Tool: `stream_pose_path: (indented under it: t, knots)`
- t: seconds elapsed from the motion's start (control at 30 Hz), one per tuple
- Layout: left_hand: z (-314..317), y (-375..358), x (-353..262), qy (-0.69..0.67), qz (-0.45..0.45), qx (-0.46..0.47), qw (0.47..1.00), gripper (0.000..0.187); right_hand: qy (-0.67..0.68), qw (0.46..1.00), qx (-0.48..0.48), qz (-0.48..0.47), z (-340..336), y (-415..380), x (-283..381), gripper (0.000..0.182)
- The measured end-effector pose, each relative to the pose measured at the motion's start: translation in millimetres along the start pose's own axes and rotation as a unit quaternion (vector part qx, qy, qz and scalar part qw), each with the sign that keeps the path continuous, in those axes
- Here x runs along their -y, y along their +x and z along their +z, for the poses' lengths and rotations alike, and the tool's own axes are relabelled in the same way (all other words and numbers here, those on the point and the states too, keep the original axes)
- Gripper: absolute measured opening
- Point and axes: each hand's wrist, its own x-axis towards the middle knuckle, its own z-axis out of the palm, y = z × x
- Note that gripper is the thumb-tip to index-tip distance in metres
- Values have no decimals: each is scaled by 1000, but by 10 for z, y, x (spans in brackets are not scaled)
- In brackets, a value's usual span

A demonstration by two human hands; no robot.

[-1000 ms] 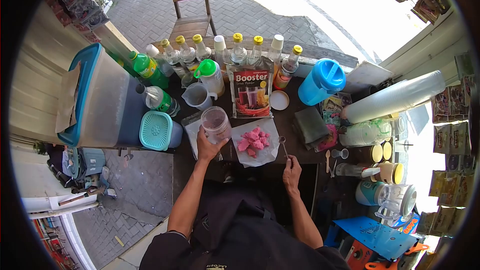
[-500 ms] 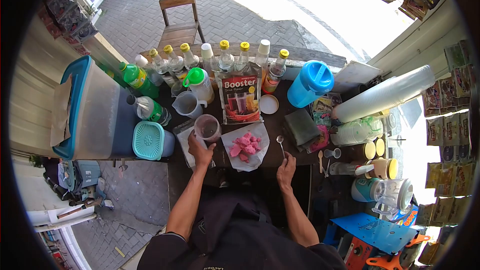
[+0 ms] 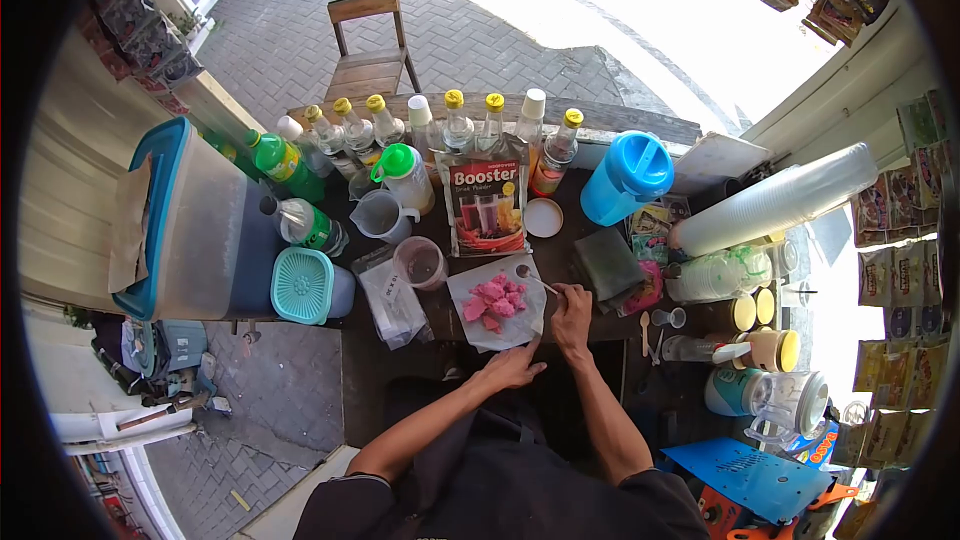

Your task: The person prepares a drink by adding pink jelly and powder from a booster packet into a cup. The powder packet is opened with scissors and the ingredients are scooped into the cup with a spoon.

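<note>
Broken pink chunks [image 3: 495, 302] lie on a sheet of white paper [image 3: 468, 334] in front of me. My right hand [image 3: 572, 322] pinches a small metal spoon [image 3: 540, 282], its bowl over the upper right side of the chunks. At the paper's lower edge is my left hand [image 3: 515, 366], palm down, fingers pointing right and thumb apart from them. Left of the paper stands a translucent plastic cup [image 3: 420, 263], beside clear plastic bags [image 3: 392, 302]. Behind the paper a red "Booster" drink powder pouch [image 3: 487, 202] stands upright.
Bottles with yellow and white caps [image 3: 454, 125] line the table's back. A measuring jug [image 3: 382, 215] and teal-lidded tub [image 3: 302, 285] stand left, near a large container [image 3: 200, 230]. To the right are a blue pitcher [image 3: 627, 180], stacked cups [image 3: 770, 202] and jars [image 3: 775, 350].
My left hand has let go of the cup, left it on the table and moved right to the paper's lower edge. The spoon has swung left over the pink chunks.
</note>
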Motion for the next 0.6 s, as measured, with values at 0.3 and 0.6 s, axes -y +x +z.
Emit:
stream_pose_path:
  t: [0.3,0.6]
  knots:
    - [-53,-23,-57,26,-36,88,995,75,-61,998,10,-18,146,197,-88,21]
    - [152,68,-56,-48,-75,-71,994,82,-178,983,56,-4,242,206,-138,24]
